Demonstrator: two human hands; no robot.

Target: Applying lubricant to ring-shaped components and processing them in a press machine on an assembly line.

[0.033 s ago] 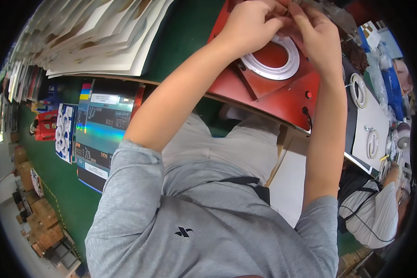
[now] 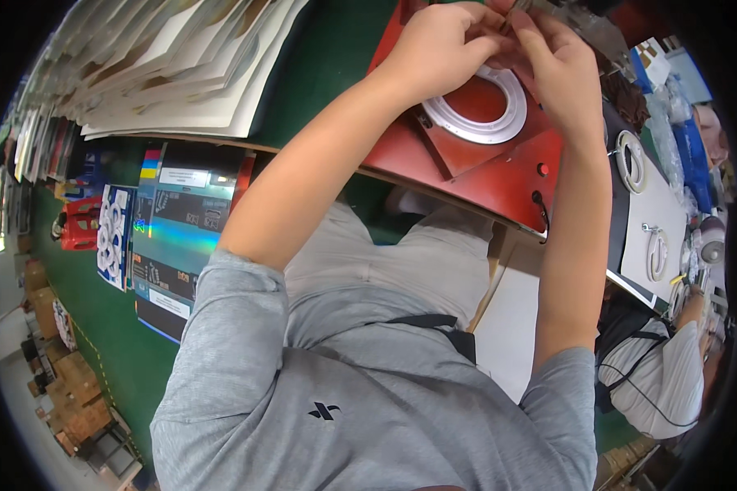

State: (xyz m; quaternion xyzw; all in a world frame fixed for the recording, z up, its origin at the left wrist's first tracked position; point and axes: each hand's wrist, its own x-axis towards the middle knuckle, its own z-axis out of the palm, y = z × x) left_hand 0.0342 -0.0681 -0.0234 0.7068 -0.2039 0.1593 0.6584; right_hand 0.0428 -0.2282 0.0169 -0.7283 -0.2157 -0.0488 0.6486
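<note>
1. Everything has slid slightly left together, the left hand [image 2: 442, 47], the right hand [image 2: 567, 69] and the white ring [image 2: 477, 132] alike (more likely a small turn of the head than a change on the bench); the handling itself looks no further along.
2. Both hands meet at the far edge of view, fingers bent, thumbs and fingertips drawn together; something thin and brownish seems to sit between them, but I cannot tell what it is or which hand grips it.
3. On the near side of the fingers lies the white ring, flat on the red work surface [image 2: 499, 182], its far part hidden; whether the left hand touches it, I cannot tell.
4. Nearer and to the right, a red button [image 2: 542, 169] sits on that surface.
5. Farther right, another pale ring [image 2: 633, 162] lies beside a pale board [image 2: 637, 255]; at far left, white sheets [image 2: 221, 114] are stacked.
</note>
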